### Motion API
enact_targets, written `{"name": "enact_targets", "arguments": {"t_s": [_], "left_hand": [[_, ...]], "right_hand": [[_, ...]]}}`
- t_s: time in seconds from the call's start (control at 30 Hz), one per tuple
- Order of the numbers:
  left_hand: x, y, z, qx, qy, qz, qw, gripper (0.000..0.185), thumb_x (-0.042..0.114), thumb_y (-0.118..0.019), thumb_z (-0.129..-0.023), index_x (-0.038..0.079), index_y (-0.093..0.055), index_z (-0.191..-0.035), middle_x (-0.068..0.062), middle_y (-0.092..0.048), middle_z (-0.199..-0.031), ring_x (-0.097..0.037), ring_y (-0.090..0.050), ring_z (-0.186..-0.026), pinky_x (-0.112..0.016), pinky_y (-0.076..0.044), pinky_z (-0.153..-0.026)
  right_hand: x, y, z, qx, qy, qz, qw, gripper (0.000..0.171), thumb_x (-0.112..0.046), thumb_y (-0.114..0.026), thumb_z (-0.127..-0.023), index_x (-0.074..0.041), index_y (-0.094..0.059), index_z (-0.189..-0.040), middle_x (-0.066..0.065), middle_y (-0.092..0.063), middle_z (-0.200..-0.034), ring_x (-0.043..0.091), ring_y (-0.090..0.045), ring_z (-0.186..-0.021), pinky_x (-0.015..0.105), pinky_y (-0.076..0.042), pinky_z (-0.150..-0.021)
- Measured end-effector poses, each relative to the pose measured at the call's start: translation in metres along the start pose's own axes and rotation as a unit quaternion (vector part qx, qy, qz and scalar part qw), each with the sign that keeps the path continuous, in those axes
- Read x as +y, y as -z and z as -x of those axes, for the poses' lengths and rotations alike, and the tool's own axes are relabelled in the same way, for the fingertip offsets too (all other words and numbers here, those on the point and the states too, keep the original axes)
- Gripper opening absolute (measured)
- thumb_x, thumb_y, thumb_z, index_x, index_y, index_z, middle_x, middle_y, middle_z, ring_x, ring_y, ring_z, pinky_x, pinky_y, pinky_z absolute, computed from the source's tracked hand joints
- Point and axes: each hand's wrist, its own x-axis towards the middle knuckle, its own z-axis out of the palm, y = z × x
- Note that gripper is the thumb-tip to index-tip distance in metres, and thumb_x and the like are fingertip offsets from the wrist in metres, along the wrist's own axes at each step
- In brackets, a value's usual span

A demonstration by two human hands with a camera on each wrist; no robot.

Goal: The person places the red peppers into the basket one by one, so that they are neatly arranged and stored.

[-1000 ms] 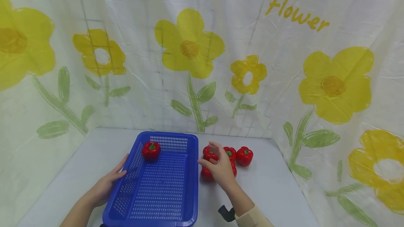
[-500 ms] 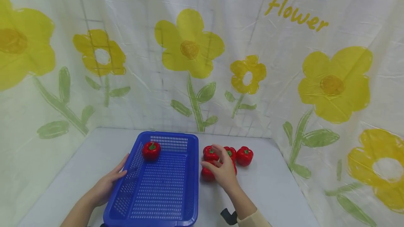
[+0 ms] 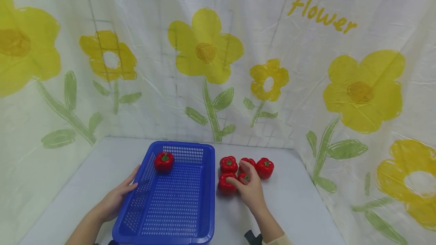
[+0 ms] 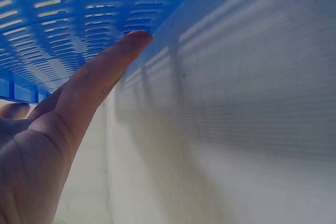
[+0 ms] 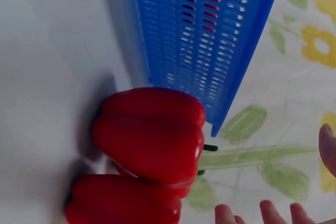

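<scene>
A blue slotted plastic basket (image 3: 172, 199) stands on the table, with one red bell pepper (image 3: 164, 162) in its far left corner. My left hand (image 3: 114, 201) rests against the basket's left side; in the left wrist view its fingers (image 4: 102, 72) lie straight along the slotted wall. To the right of the basket several more red bell peppers (image 3: 227, 184) sit in a close cluster. Above them hovers my right hand (image 3: 253, 192), thumb and fingers spread and bent, holding nothing. The right wrist view shows a near pepper (image 5: 149, 135) apart from the fingertips.
The table (image 3: 289, 203) is pale and ends at a curtain (image 3: 299, 86) printed with yellow flowers. A dark strap piece (image 3: 253, 237) shows by the right sleeve (image 3: 279, 240). The basket's right wall stands close to the peppers.
My right hand has moved to the right, away from the basket, over the pepper cluster, uncovering the peppers on the left. The left hand and basket stay in place.
</scene>
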Motion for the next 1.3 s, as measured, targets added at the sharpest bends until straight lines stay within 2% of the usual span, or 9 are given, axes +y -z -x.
{"name": "enact_targets", "arguments": {"t_s": [0.17, 0.43, 0.7, 1.0, 1.3], "left_hand": [[0.0, 0.0, 0.0, 0.003, 0.002, 0.0, 1.0, 0.062, 0.035, -0.023, -0.112, 0.045, 0.02, -0.155, -0.025, 0.024, -0.163, -0.037, -0.04, -0.143, -0.054, -0.046, -0.107], [0.001, 0.0, -0.001, 0.0, -0.003, -0.01, 0.9999, 0.062, 0.036, -0.023, -0.112, 0.044, 0.021, -0.155, -0.024, 0.025, -0.164, -0.045, -0.032, -0.147, -0.055, -0.045, -0.108], [-0.001, 0.0, -0.001, 0.003, 0.0, -0.009, 1.0, 0.062, 0.036, -0.023, -0.112, 0.045, 0.02, -0.155, -0.024, 0.025, -0.163, -0.047, -0.029, -0.148, -0.055, -0.045, -0.108], [0.0, -0.002, 0.001, 0.006, 0.0, -0.012, 0.9999, 0.062, 0.036, -0.023, -0.112, 0.044, 0.021, -0.155, -0.024, 0.025, -0.163, -0.054, -0.018, -0.149, -0.057, -0.043, -0.109], [0.002, -0.002, 0.001, -0.001, -0.005, -0.008, 1.0, 0.063, 0.034, -0.023, -0.112, 0.042, 0.021, -0.156, -0.026, 0.024, -0.163, -0.047, -0.031, -0.147, -0.057, -0.045, -0.108]], "right_hand": [[0.003, 0.006, 0.001, 0.006, 0.004, -0.008, 1.0, 0.073, -0.033, -0.086, -0.081, -0.018, -0.05, -0.143, 0.007, -0.054, -0.149, 0.033, -0.044, -0.144, 0.053, -0.048, -0.105], [0.011, 0.017, 0.002, 0.019, 0.002, -0.002, 1.0, 0.072, -0.029, -0.084, -0.083, -0.018, -0.048, -0.144, 0.007, -0.053, -0.148, 0.032, -0.042, -0.145, 0.054, -0.045, -0.108], [0.017, 0.021, 0.005, 0.041, -0.001, 0.029, 0.999, 0.071, -0.018, -0.083, -0.085, -0.014, -0.045, -0.145, 0.013, -0.05, -0.15, 0.036, -0.042, -0.142, 0.056, -0.045, -0.108], [0.034, 0.024, 0.007, 0.071, 0.008, 0.067, 0.995, 0.072, -0.021, -0.084, -0.084, -0.011, -0.046, -0.145, 0.015, -0.052, -0.148, 0.036, -0.047, -0.136, 0.058, -0.046, -0.107], [0.049, 0.023, 0.004, 0.074, -0.021, 0.083, 0.994, 0.078, -0.023, -0.085, -0.083, -0.008, -0.042, -0.147, 0.016, -0.046, -0.151, 0.036, -0.038, -0.143, 0.059, -0.044, -0.108]]}}
